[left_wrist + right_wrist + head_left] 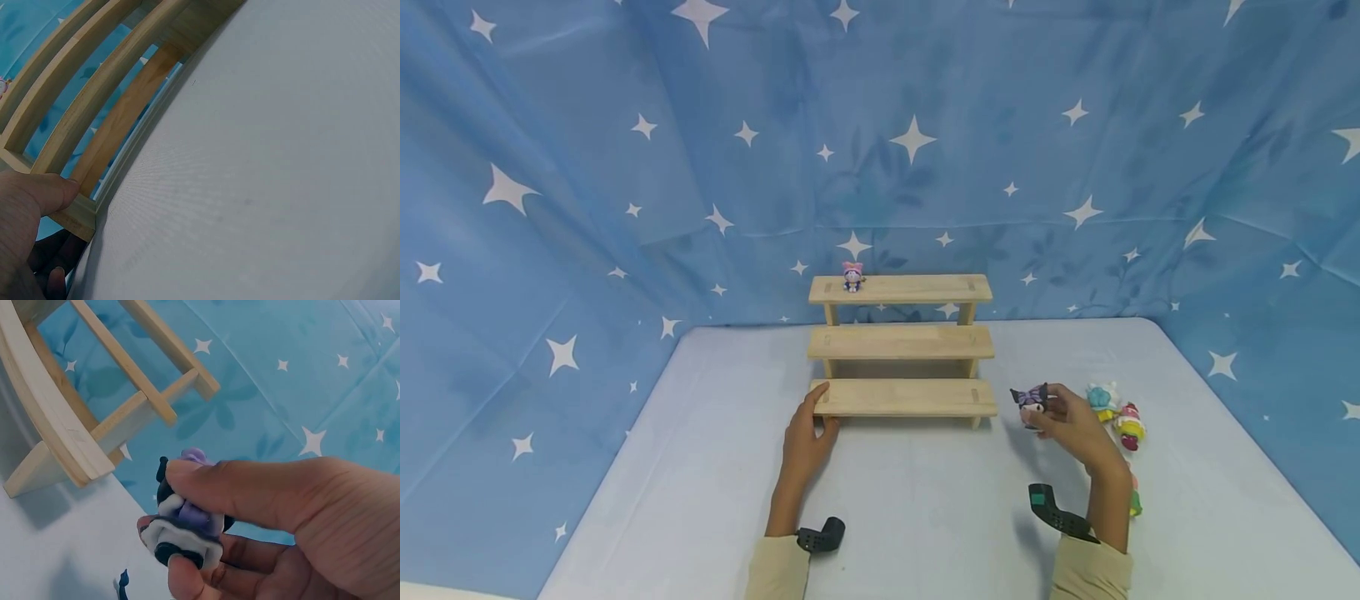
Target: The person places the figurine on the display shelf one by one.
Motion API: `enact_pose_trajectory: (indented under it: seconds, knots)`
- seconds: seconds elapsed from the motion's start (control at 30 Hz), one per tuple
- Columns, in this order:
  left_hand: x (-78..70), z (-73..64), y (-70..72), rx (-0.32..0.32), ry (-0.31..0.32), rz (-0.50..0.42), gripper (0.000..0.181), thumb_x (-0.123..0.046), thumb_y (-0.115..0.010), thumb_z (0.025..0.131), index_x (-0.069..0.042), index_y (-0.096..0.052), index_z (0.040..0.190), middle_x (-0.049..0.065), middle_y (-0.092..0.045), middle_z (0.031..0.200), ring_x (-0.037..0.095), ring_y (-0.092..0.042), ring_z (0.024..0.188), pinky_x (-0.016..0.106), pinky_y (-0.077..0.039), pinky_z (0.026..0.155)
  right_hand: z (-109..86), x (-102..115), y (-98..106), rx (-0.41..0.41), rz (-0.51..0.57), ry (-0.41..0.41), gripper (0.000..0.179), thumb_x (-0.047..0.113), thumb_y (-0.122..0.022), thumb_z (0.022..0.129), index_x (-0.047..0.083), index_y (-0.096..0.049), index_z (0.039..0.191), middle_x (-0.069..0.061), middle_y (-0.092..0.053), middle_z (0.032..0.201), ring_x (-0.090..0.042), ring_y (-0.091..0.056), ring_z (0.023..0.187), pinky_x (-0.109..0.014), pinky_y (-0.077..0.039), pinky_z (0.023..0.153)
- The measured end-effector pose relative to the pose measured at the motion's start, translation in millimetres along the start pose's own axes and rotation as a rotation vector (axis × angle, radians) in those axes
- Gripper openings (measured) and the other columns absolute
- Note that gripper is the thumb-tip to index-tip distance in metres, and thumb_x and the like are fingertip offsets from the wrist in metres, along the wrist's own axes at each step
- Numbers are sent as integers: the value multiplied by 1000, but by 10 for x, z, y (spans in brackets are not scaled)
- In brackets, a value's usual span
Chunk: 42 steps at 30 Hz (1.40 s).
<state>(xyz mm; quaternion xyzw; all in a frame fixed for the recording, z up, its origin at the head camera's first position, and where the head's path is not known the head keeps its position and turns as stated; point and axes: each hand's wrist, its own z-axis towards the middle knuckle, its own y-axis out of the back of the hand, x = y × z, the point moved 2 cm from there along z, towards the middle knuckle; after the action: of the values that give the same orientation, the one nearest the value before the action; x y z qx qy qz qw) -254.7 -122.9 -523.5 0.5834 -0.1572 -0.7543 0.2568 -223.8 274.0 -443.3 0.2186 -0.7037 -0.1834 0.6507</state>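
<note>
Blue starred curtain [985, 192] behind white desk [910, 517]. Three-tier wooden stand [900, 342] on desk. Left hand [807, 442]: grip closed about left end of lowest tier [910, 397]. Right hand [1078, 429]: grip pinched on black-and-purple figurine [1032, 404], held above desk, just right of stand. More figurines [1130, 425] lie farther right. Pink-topped figurine [852, 279] on top tier [917, 288].

left sleeve [777, 568]: plain beige, ending on the forearm
right sleeve [1092, 571]: matching beige, lightly creased
left wristband [820, 537]: black, dotted, knobbed end
right wristband [1062, 518]: black, dotted, curved
patch [1038, 499]: green, squarish, on right wristband's tip
</note>
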Motion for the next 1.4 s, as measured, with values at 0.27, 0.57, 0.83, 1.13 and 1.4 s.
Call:
enact_pose_trajectory:
  seconds: [0.27,0.57,0.83,1.13,1.4]
  knots:
    - [-12,7,3,4,23,-2,62,-9,-65,89,-20,-43,145,17,-47,148,35,-41,140,53,-34,114,27,29,11,-91,85,17,56,39,-62,94,2,-44,132,-18,-64,112,-11,-68,86,-22,-57,77]
    - [19,0,-9,-5,17,-4,62,-8,-66,88,-20,-44,145,17,-47,148,36,-42,139,54,-35,112,82,95,-28,-160,240,-46,73,50,-59,93,5,-35,145,-17,-68,119,-16,-74,92,-30,-59,82]
    - [37,14,-14,-11,2,-1,62,-9,-66,88,-20,-44,145,17,-48,147,35,-43,138,53,-36,112,118,178,-93,-262,461,-55,67,48,-61,92,12,-39,143,16,-74,88,-8,-70,67,-23,-54,59]
    - [33,23,8,-25,-10,-8,61,-8,-66,87,-19,-46,144,17,-50,145,36,-45,137,54,-37,111,216,324,-227,-335,737,-30,61,33,-68,90,8,-42,140,14,-74,91,-6,-68,73,-18,-56,68]
    - [7,7,-2,-30,-29,-5,61,-7,-65,87,-18,-46,143,18,-52,143,38,-48,133,57,-40,107,334,409,-363,-328,709,4,58,26,-72,88,8,-45,136,9,-70,100,-9,-69,83,-19,-57,76]
